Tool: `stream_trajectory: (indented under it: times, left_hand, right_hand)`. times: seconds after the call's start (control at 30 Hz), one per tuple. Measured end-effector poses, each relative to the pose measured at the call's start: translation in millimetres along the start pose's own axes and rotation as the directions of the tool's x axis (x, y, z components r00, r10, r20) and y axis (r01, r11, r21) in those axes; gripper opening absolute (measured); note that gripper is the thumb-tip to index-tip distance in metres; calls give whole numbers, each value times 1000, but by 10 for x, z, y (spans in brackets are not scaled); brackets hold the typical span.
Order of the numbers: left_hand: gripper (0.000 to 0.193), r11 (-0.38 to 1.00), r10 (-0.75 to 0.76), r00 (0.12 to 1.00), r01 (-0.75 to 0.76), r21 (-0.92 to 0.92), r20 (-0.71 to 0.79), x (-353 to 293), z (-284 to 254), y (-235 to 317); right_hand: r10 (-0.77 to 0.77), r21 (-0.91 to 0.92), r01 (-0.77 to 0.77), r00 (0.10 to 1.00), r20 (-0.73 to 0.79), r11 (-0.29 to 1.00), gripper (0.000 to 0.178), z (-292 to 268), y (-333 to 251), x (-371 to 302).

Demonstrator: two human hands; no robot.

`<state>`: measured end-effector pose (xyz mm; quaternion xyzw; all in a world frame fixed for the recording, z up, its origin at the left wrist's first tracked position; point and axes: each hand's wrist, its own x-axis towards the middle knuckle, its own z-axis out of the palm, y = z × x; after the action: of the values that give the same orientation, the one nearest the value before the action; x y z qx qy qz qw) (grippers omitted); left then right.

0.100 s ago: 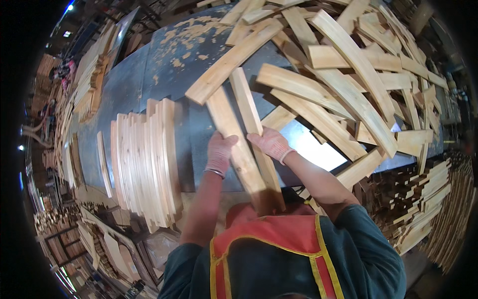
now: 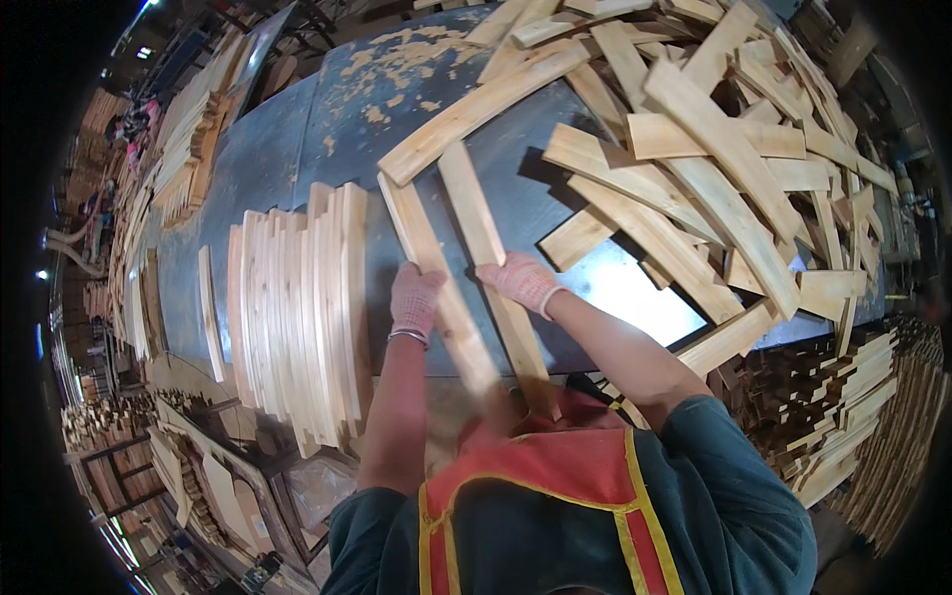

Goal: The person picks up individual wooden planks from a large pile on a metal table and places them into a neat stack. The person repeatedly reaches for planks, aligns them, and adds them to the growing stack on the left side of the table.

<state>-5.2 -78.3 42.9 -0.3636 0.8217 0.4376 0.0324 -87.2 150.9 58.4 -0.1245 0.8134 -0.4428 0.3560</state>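
Observation:
My left hand (image 2: 416,299), in a pale pink knit glove, is closed round a long light wooden board (image 2: 459,327). My right hand (image 2: 520,282), gloved the same way, grips a second wooden board (image 2: 470,206) by its edge. Both boards slant from the dark table (image 2: 347,149) down toward my apron, side by side with a gap between them. Beyond their far ends a curved wooden board (image 2: 481,111) lies across the table. A row of boards (image 2: 297,307), packed together on edge, stands left of my left hand.
A loose heap of curved wooden pieces (image 2: 739,149) covers the table's right side. One thin strip (image 2: 210,312) stands apart left of the row. Wood chips (image 2: 407,64) litter the far tabletop. More stacked timber (image 2: 843,416) is at the lower right.
The board in my left hand has shifted left and turned, widening the gap to the other board. My right hand and its board have moved slightly left. Both hands keep their hold.

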Motion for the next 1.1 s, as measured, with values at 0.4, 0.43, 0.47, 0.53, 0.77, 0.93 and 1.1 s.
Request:
stream_trajectory:
  times: [0.4,0.43,0.47,0.53,0.77,0.93,1.1]
  left_hand:
    - [96,698,331,943,-268,664,33,-748,-512,-606]
    - [95,737,516,856,-421,529,-38,-566,-599,-1137]
    - [94,704,557,829,-433,563,-60,-574,-555,-1239]
    - [92,530,549,835,-312,789,-38,-597,-606,-1041]
    - [90,478,687,705,-621,622,176,-659,-52,527]
    - [109,566,499,709,-702,432,498,-760,1108,1331]
    - [123,761,-20,814,-363,537,580,-1105,1589,1531]
  right_hand:
    - [-16,330,-147,896,443,933,52,1060,78,-554]
    - [-39,436,-178,895,445,882,51,795,27,-758]
    - [-50,541,-217,899,435,812,50,527,116,-951]
    - [-51,646,-244,914,402,723,50,34,609,-1247]
    - [341,597,30,797,-498,802,11,-914,2185,-1967]
    - [571,819,460,591,-571,343,36,-1580,2087,-1687]
    - [535,791,386,587,-608,475,50,-1657,1556,-1320]
